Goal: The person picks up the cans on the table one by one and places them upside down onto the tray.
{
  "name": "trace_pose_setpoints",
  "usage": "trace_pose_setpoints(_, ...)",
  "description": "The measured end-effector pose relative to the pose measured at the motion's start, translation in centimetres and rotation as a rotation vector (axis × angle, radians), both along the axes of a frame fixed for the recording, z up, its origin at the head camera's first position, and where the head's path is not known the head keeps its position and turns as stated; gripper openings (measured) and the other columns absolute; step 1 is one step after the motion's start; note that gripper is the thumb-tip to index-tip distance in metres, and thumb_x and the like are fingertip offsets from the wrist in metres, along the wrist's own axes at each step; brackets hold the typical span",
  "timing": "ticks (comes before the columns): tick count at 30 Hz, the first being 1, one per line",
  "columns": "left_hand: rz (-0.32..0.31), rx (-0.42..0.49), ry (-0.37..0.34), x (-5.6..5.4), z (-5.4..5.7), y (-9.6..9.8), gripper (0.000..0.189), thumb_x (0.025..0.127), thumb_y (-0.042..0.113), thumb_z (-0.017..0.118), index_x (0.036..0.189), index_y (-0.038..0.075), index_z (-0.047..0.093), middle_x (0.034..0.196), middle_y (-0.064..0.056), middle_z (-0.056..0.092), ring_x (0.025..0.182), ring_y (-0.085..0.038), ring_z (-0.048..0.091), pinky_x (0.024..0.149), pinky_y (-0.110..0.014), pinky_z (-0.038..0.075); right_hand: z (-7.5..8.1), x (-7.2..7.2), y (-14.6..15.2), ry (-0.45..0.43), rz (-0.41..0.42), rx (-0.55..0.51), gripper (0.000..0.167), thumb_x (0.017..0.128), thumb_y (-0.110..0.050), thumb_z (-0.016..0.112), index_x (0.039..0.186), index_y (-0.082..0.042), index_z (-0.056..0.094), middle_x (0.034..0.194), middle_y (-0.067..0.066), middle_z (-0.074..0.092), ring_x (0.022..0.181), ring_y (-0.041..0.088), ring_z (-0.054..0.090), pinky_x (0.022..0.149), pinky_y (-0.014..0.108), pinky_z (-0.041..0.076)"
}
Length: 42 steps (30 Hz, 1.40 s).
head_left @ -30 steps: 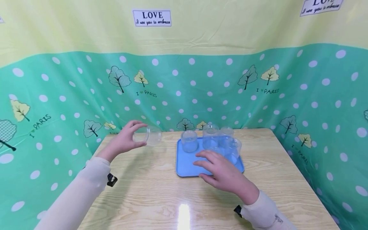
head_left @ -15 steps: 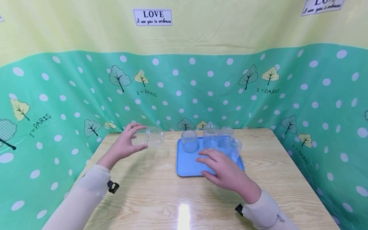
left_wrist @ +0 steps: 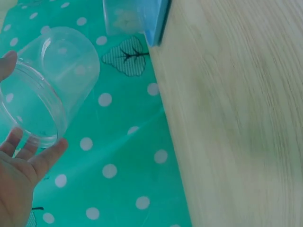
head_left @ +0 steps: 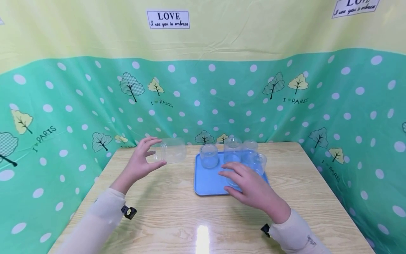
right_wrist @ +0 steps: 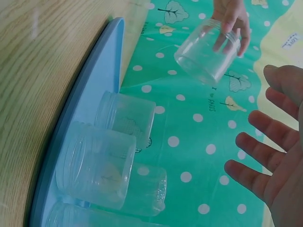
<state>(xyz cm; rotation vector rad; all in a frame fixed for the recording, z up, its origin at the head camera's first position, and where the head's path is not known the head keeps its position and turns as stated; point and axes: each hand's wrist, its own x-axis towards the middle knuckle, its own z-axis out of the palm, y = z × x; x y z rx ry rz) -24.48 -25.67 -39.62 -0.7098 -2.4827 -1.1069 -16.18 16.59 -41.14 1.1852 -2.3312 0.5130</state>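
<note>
My left hand (head_left: 141, 160) grips a clear plastic jar (head_left: 173, 151) by its rim, thumb below and fingers above. The jar lies on its side in the air, left of the blue tray (head_left: 206, 185), its mouth toward the palm. In the left wrist view the jar (left_wrist: 75, 71) looks hollow, with a ridged neck. Over the tray's near right part hovers my right hand (head_left: 250, 187), its fingers spread and holding nothing. Several similar jars stand on the tray, among them one (head_left: 208, 157) at the back left. The right hand partly hides others.
The tray sits on a pale wooden table (head_left: 177, 215). A tall clear jar (head_left: 233, 148) stands at the tray's back, and another jar (head_left: 260, 163) near its right edge. A green dotted curtain (head_left: 177, 113) hangs behind and at both sides of the table.
The held jar has moved to the right, closer to the tray, with more of its side showing. My right hand has shifted slightly to the right, still with nothing in it.
</note>
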Motion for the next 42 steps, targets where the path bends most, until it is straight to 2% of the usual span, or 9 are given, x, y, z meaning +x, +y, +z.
trace_pose_setpoints(6, -0.023, 0.041, 0.019, 0.6, -0.1, 0.8, 0.082, 0.075, 0.018, 0.094, 0.146, 0.020, 0.053, 0.151, -0.007, 0.040, 0.137, -0.029, 0.044, 0.098, -0.047, 0.057, 0.2, 0.0, 0.2, 0.008, -0.011, -0.009, 0.050, 0.092, -0.031, 0.078, 0.138, -0.019, 0.062, 0.145, 0.005, 0.057, 0.133, 0.026, 0.054, 0.107, 0.048, 0.051)
trace_pose_setpoints(12, -0.056, 0.123, 0.000, 1.4, -0.3, 1.6, 0.084, 0.073, 0.006, 0.093, 0.145, 0.013, 0.053, 0.151, -0.009, 0.040, 0.137, -0.031, 0.045, 0.100, -0.051, 0.055, 0.3, -0.2, 0.5, -0.002, -0.022, -0.015, 0.051, 0.093, -0.032, 0.077, 0.140, -0.019, 0.061, 0.146, 0.005, 0.055, 0.136, 0.026, 0.053, 0.110, 0.048, 0.049)
trace_pose_setpoints(17, -0.088, 0.146, 0.025, 2.0, -0.5, 2.1, 0.081, 0.074, 0.007, 0.093, 0.144, 0.017, 0.054, 0.151, -0.005, 0.041, 0.136, -0.021, 0.046, 0.101, -0.047, 0.055, 0.4, -0.4, 0.8, -0.003, -0.018, -0.025, 0.052, 0.091, -0.031, 0.079, 0.138, -0.017, 0.062, 0.146, 0.006, 0.056, 0.136, 0.025, 0.052, 0.110, 0.048, 0.049)
trace_pose_setpoints(22, -0.120, 0.156, 0.057, 4.0, 0.8, 3.8, 0.076, 0.075, -0.001, 0.089, 0.142, 0.005, 0.054, 0.150, -0.015, 0.041, 0.133, -0.006, 0.045, 0.101, -0.053, 0.054, 0.5, -0.4, 1.0, -0.015, -0.025, -0.024, 0.054, 0.092, -0.033, 0.078, 0.140, -0.018, 0.060, 0.148, 0.006, 0.054, 0.139, 0.025, 0.050, 0.111, 0.048, 0.048)
trace_pose_setpoints(24, -0.134, 0.167, 0.067, 4.7, 1.4, 4.6, 0.075, 0.074, -0.007, 0.088, 0.140, -0.003, 0.053, 0.148, -0.021, 0.041, 0.132, -0.004, 0.046, 0.099, -0.057, 0.053, 0.5, -0.4, 1.1, -0.012, -0.026, -0.024, 0.054, 0.092, -0.033, 0.078, 0.141, -0.018, 0.060, 0.148, 0.005, 0.054, 0.139, 0.025, 0.050, 0.111, 0.048, 0.048)
trace_pose_setpoints(29, -0.180, 0.191, 0.096, 5.1, 1.6, 5.4, 0.075, 0.073, -0.009, 0.087, 0.139, -0.005, 0.052, 0.147, -0.026, 0.041, 0.132, -0.008, 0.047, 0.097, -0.060, 0.053, 0.6, -0.4, 1.2, 0.004, -0.025, -0.038, 0.057, 0.091, -0.033, 0.079, 0.142, -0.017, 0.060, 0.148, 0.006, 0.054, 0.139, 0.026, 0.049, 0.111, 0.048, 0.048)
trace_pose_setpoints(35, -0.187, 0.191, 0.080, 5.7, 1.8, 5.7, 0.076, 0.074, -0.008, 0.087, 0.141, -0.003, 0.052, 0.150, -0.024, 0.040, 0.137, -0.008, 0.044, 0.099, -0.059, 0.053, 0.7, -0.3, 1.3, 0.012, -0.029, -0.050, 0.058, 0.091, -0.032, 0.079, 0.144, -0.018, 0.058, 0.148, 0.007, 0.053, 0.139, 0.026, 0.049, 0.111, 0.048, 0.048)
trace_pose_setpoints(38, -0.196, 0.227, 0.058, 5.8, 1.6, 5.7, 0.077, 0.073, -0.011, 0.086, 0.141, -0.003, 0.051, 0.151, -0.023, 0.039, 0.139, -0.008, 0.043, 0.101, -0.055, 0.053, 0.7, -0.3, 1.4, 0.018, -0.029, -0.053, 0.059, 0.091, -0.032, 0.080, 0.143, -0.017, 0.059, 0.149, 0.007, 0.053, 0.139, 0.026, 0.048, 0.111, 0.048, 0.048)
trace_pose_setpoints(42, -0.220, 0.279, 0.055, 5.1, 0.2, 5.5, 0.081, 0.070, -0.016, 0.086, 0.142, -0.005, 0.049, 0.152, -0.024, 0.037, 0.140, -0.013, 0.044, 0.103, -0.046, 0.054, 0.7, -0.2, 1.4, 0.019, -0.036, -0.055, 0.060, 0.089, -0.031, 0.082, 0.143, -0.018, 0.059, 0.149, 0.006, 0.053, 0.140, 0.026, 0.048, 0.111, 0.048, 0.048)
